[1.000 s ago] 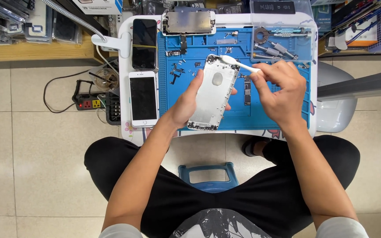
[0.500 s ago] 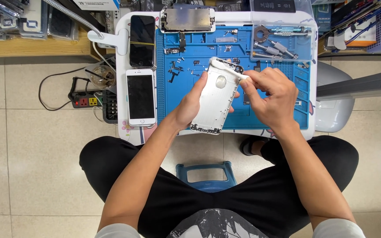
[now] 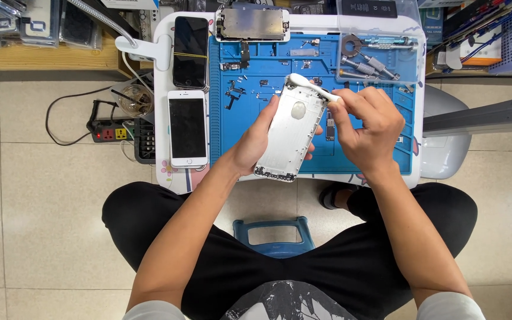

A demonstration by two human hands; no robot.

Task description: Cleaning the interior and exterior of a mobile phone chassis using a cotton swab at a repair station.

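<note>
Head view, looking straight down: a person sits on a blue stool [image 3: 271, 234] at a small white desk [image 3: 162, 172] covered by a blue mat [image 3: 380, 155]. The left hand [image 3: 256, 139] holds a silver phone shell [image 3: 290, 133] back side up, tilted above the mat, fingers wrapped round its left edge and thumb along the side. The right hand [image 3: 367, 125] has its fingers pinched shut on a white brush [image 3: 310, 86], whose head rests on the shell's top corner. Small screws and parts lie scattered on the mat behind the shell. On the desk's left strip a white phone [image 3: 187, 128] lies face up, with a black phone [image 3: 191, 52] just beyond it. At the far edge lies a detached screen panel [image 3: 252, 24], and a clear tray [image 3: 380, 59] with metal tools sits at the right rear corner. A power strip [image 3: 109, 131] lies on the tiled floor to the left.
</note>
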